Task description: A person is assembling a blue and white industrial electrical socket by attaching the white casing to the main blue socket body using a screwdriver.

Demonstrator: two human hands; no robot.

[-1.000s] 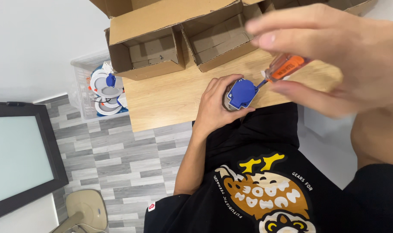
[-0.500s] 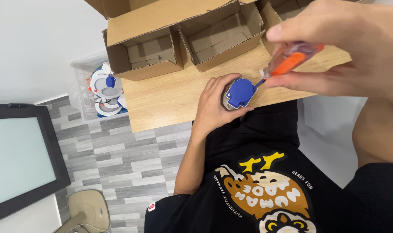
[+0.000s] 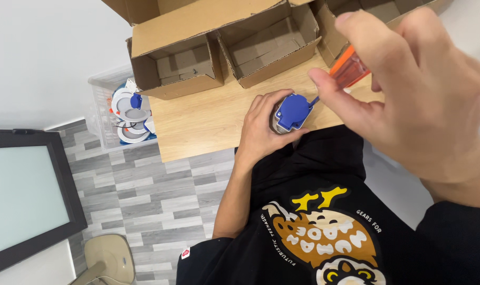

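My left hand (image 3: 262, 126) grips a small round fitting with a blue plastic block on top (image 3: 293, 112), held at the near edge of the wooden table (image 3: 198, 124). My right hand (image 3: 414, 100), large and close to the camera, holds an orange-handled screwdriver (image 3: 348, 66). Its thin shaft slants down to the right side of the blue block. My fingers hide most of the handle.
Open cardboard boxes (image 3: 179, 63) (image 3: 266, 45) stand at the back of the table. A clear plastic bin (image 3: 125, 113) with several white round fittings sits on the floor to the left. A dark-framed panel (image 3: 24, 195) and a beige stool (image 3: 111, 261) are lower left.
My right hand has come closer to the camera and shifted right with the screwdriver. The left hand keeps the blue fitting in the same place.
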